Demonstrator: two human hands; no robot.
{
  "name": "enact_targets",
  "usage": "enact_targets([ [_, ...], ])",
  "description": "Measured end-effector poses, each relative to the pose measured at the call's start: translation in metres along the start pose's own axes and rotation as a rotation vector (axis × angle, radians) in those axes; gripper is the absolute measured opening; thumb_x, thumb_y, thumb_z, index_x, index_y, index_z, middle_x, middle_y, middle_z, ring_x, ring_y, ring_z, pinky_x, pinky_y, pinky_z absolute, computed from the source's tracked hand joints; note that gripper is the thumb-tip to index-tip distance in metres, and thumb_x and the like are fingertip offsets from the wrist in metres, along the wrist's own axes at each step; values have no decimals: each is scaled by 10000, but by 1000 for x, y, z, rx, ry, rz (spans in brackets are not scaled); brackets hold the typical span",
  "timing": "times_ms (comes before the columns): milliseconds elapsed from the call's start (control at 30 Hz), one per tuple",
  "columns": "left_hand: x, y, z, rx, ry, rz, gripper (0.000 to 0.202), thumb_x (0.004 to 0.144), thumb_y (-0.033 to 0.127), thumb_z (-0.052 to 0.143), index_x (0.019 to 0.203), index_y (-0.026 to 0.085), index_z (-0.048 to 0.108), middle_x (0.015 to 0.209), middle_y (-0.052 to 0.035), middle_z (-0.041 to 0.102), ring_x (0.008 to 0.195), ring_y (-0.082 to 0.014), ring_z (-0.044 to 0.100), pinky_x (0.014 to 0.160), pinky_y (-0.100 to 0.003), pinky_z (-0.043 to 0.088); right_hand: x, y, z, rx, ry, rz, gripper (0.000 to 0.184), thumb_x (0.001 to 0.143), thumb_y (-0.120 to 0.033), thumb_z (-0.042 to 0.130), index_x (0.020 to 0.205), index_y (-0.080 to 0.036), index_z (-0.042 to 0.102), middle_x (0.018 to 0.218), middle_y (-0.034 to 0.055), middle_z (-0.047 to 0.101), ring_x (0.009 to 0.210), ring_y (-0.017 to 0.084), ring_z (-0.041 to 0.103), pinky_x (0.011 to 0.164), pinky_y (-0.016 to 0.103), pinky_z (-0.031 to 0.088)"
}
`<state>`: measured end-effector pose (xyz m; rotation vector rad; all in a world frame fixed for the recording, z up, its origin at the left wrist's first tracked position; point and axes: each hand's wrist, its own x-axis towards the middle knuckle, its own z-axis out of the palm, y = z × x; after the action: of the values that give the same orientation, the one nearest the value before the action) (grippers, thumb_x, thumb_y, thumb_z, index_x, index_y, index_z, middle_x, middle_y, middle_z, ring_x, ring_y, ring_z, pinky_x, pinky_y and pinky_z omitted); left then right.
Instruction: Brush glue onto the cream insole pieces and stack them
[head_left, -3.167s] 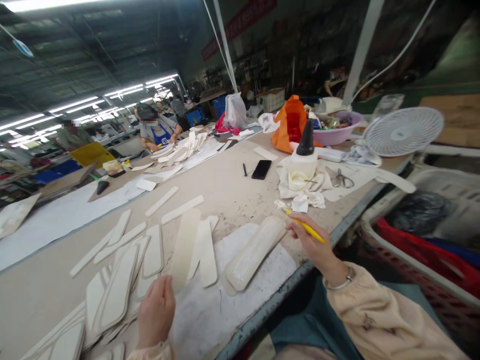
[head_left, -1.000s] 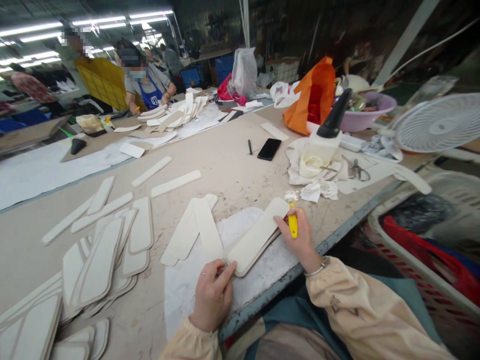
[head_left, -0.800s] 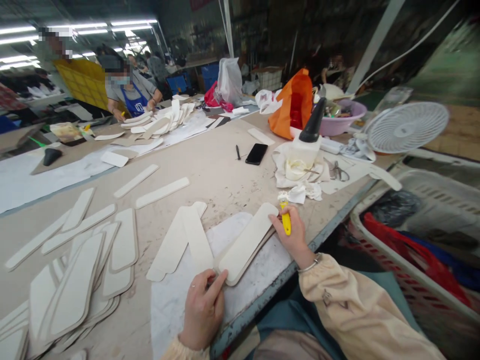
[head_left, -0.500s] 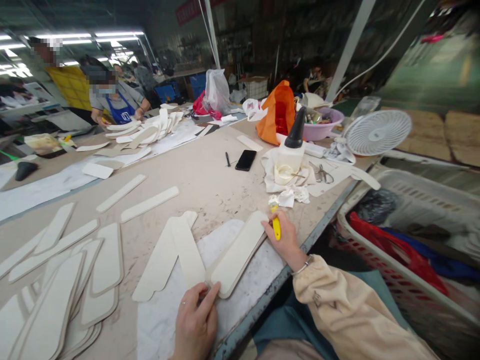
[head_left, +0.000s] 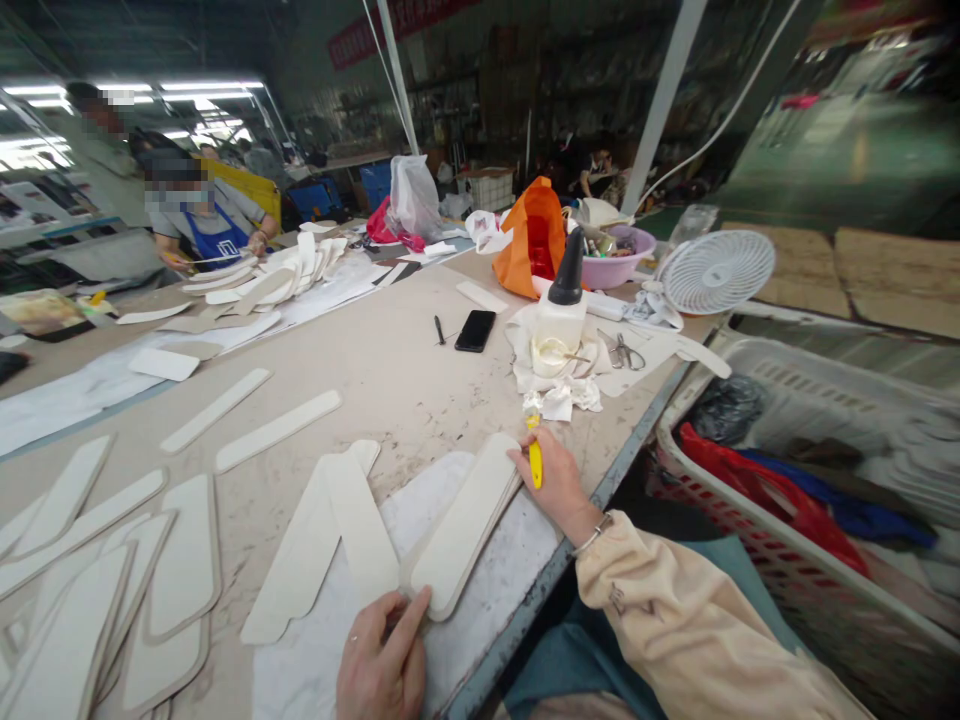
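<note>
A long white panel with rounded ends (head_left: 461,530) lies slanted in front of me, on top of at least one similar piece. My left hand (head_left: 382,655) has its fingertips on the panel's near end, index finger reaching onto the corner and the others curled. My right hand (head_left: 559,485) is closed around a yellow-handled brush (head_left: 535,460), bristles pointing away. Its thumb and fingertips also touch the panel's far end. Just left, two more white panels (head_left: 360,520) overlap, partly on a white sheet (head_left: 304,675).
Stacked white panels (head_left: 82,620) spread at left. Beyond my right hand stand a white bottle with black cone top (head_left: 562,310), scissors (head_left: 626,352), a phone (head_left: 475,331) and a fan (head_left: 720,272). A basket (head_left: 757,520) adjoins the table's right edge. A co-worker (head_left: 214,230) sits across.
My view has shifted slightly, so the table's things appear farther left and a little lower. Both hands keep their places on the panel, and the brush remains in my right hand.
</note>
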<state>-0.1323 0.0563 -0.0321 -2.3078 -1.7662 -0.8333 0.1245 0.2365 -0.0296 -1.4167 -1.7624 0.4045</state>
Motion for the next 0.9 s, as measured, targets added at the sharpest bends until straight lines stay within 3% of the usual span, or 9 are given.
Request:
enact_targets([
  [167,-2,-5,2,-23,-1,3,343,791,144,521,1087,265,647,995,-74,597,879,-184,607,743,-301,540,0,4,3,-12,-1,-3,168,825,-266,553,959,-229,461,965,87,617,912,263,585,770,394,465],
  [267,8,-7,-4,-47,-11,-84,305,809,210,525,1091,245,637,1025,-78,609,912,-197,618,756,-306,541,-1,4,4,-4,-14,-6,170,832,-269,551,978,-235,469,973,86,625,910,269,596,759,400,472],
  [367,36,-4,-11,2,-61,-186,333,822,329,524,1117,204,614,1037,-102,625,932,-235,618,761,-361,537,-1,4,4,-3,-10,0,170,833,-274,552,978,-236,473,971,81,626,910,269,599,755,400,474],
  [467,79,2,-10,28,-193,-212,399,832,412,504,1133,164,589,1034,-118,633,935,-247,614,790,-401,519,-1,3,3,1,-14,-4,161,831,-267,553,966,-229,474,975,83,624,919,263,594,768,400,476],
  [667,156,25,25,117,-483,-206,485,797,473,525,1110,108,591,1026,-155,637,981,-272,596,855,-392,451,-2,-1,-9,35,-9,-91,113,837,-225,539,941,-222,497,955,87,610,935,254,571,793,397,477],
  [800,175,36,41,148,-614,-232,401,757,507,546,912,153,653,897,-117,643,842,-241,617,740,-329,441,-1,-1,-21,61,3,-122,113,840,-204,525,948,-222,502,950,79,604,925,240,566,817,385,472],
  [900,177,38,43,117,-619,-229,338,758,493,546,821,178,651,859,-96,635,791,-219,611,690,-307,425,0,1,-28,61,22,-94,118,840,-221,527,955,-223,500,943,78,602,916,242,563,808,384,472],
])
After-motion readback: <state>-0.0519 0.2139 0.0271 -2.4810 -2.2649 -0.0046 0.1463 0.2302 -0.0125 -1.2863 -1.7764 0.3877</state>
